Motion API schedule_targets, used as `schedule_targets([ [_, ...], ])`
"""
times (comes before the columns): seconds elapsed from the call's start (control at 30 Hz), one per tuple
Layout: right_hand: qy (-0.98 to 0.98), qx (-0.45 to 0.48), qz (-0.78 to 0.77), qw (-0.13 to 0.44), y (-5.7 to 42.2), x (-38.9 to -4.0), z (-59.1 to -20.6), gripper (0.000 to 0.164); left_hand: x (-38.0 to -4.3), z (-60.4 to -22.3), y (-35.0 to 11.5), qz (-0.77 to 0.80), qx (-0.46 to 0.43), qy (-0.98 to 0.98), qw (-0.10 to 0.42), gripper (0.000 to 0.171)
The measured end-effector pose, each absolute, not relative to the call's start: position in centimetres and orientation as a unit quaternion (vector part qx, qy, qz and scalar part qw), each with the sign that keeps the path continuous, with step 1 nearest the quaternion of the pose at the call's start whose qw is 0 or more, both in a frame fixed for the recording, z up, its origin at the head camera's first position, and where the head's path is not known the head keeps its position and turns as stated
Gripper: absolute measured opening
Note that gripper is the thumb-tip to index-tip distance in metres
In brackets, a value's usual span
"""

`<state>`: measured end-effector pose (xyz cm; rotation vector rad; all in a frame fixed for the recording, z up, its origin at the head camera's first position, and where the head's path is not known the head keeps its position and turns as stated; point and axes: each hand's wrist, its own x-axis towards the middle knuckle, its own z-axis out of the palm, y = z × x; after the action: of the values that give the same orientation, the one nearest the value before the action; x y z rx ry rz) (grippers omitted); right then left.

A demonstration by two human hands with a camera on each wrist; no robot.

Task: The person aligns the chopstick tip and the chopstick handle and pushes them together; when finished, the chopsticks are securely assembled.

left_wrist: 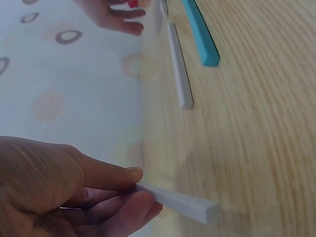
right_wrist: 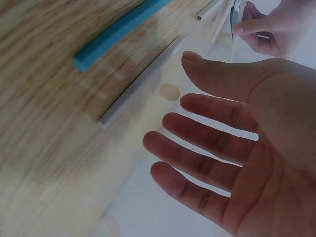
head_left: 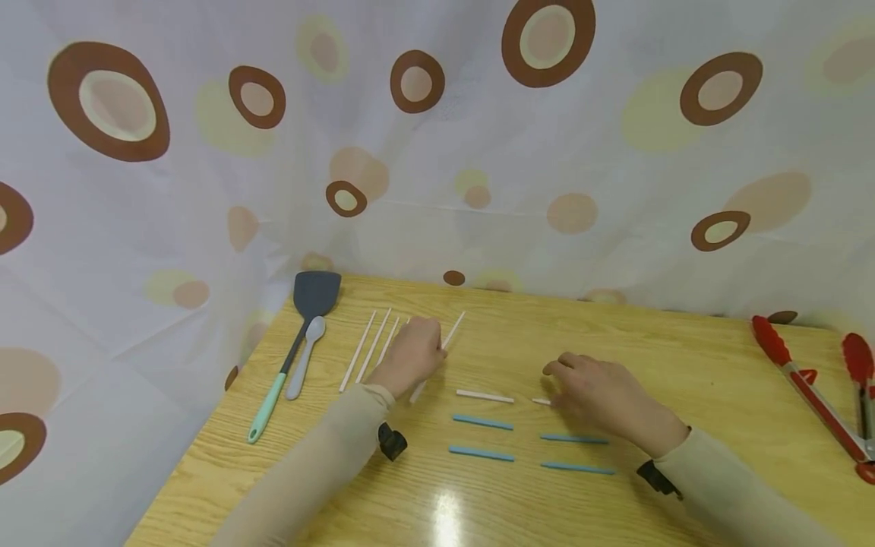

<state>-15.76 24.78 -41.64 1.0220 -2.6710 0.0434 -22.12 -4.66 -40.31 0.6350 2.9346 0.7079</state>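
My left hand [head_left: 412, 352] pinches a long white stick [left_wrist: 182, 203] between thumb and fingers. In the head view this stick slants across the table, its far end sticking out beyond the hand. Several more white sticks [head_left: 358, 351] lie side by side to the left, partly hidden by that hand. My right hand [head_left: 604, 391] hovers with spread, relaxed fingers, holding nothing. Just by it on the tabletop lies a white stick [right_wrist: 143, 81], mostly covered in the head view. Another white stick [head_left: 484, 396] lies between the hands. Nearer to me, blue sticks [head_left: 482, 422] form two short columns.
On the left of the wooden table [head_left: 656, 349] lie a dark spatula [head_left: 317, 292] with a mint handle and a grey spoon [head_left: 305, 357]. Red-tipped tongs [head_left: 813, 395] lie at the right, with a second red-tipped utensil [head_left: 858, 361] beside them. A patterned curtain [head_left: 437, 152] hangs behind.
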Motion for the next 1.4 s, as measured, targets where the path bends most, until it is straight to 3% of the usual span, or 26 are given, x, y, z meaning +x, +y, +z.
schedule_targets([
  [0.1, -0.932, 0.344, 0.019, 0.113, 25.0, -15.4, -41.9, 0.049, -22.3, -40.7, -5.0, 0.237, 0.195, 0.951, 0.047, 0.035],
  [0.2, -0.934, 0.341, 0.018, 0.103, 25.1, -15.2, -42.1, 0.05, -22.4, -41.0, -5.3, 0.238, 0.186, 0.952, 0.057, 0.041],
  [0.5, -0.931, 0.349, 0.026, 0.106, 25.1, -15.1, -42.6, 0.046, -22.9, -41.7, -6.0, 0.232, 0.157, 0.958, 0.063, 0.042],
  [0.83, -0.929, 0.351, 0.048, 0.102, 25.4, -15.1, -42.9, 0.033, -23.3, -42.0, -6.7, 0.199, 0.138, 0.968, 0.07, 0.007],
  [1.13, -0.928, 0.351, 0.056, 0.115, 25.2, -15.4, -42.7, 0.019, -23.6, -41.5, -7.2, 0.188, 0.138, 0.971, 0.061, 0.005],
  [1.4, -0.929, 0.348, 0.053, 0.113, 24.9, -15.4, -42.6, 0.018, -23.8, -41.7, -7.8, 0.173, 0.148, 0.973, 0.045, 0.013],
])
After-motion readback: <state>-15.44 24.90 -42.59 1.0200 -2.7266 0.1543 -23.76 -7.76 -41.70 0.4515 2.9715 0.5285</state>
